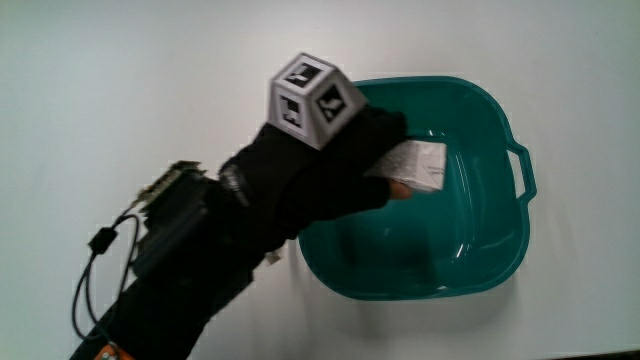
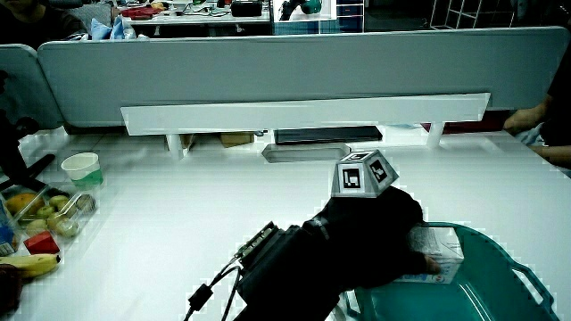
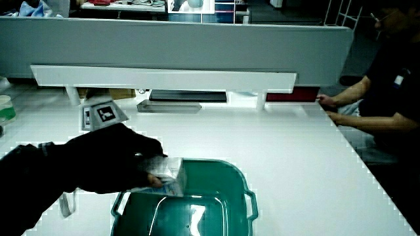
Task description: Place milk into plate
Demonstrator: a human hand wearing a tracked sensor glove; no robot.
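Note:
A teal plastic basin (image 1: 490, 250) with side handles serves as the plate; it shows in both side views too (image 2: 500, 276) (image 3: 216, 196). The gloved hand (image 1: 330, 170) hovers over the basin's inside, fingers closed around a small white milk carton (image 1: 418, 165). The carton (image 2: 439, 251) sticks out past the fingertips in both side views (image 3: 169, 172) and hangs above the basin floor. A patterned cube (image 1: 312, 98) rides on the back of the hand. A black device with a cable (image 1: 165, 215) is strapped at the wrist.
A low grey partition (image 2: 294, 71) with a white shelf runs along the table's edge. A paper cup (image 2: 82, 168), a bag of fruit (image 2: 49, 209) and a banana (image 2: 27, 265) lie beside the table's edge. A dark flat tray (image 3: 187, 97) sits under the shelf.

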